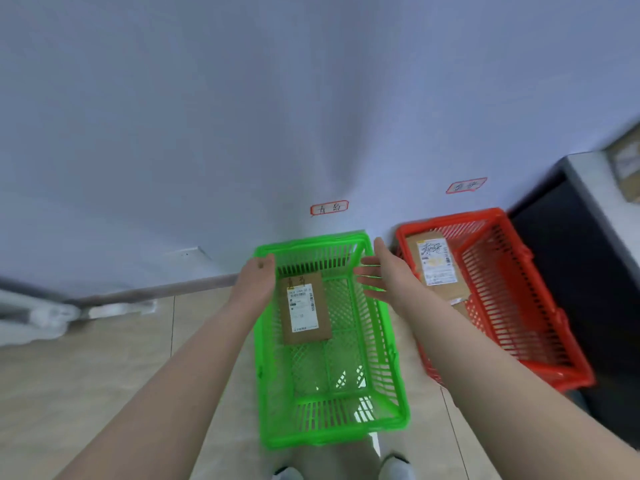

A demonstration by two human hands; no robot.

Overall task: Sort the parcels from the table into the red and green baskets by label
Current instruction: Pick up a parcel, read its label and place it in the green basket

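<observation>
The parcel (304, 310) is seen inside the green basket (381, 358) — long axis laid along the basket, handwritten end toward the wall. The right hand (381, 271) is held spread, empty; the left hand's (258, 275) hold cannot be told.

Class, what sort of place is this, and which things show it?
Probably a parcel-sorting corner indoors: a green basket and a red basket stand by the wall, each holds a labelled cardboard parcel, and a handwritten wall label hangs above each.

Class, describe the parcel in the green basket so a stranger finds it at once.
By the pale wall, find the green basket, left of the red basket. The brown parcel lies in its far half. Handwriting sits above its white label, not across it like the red basket's parcel.
</observation>
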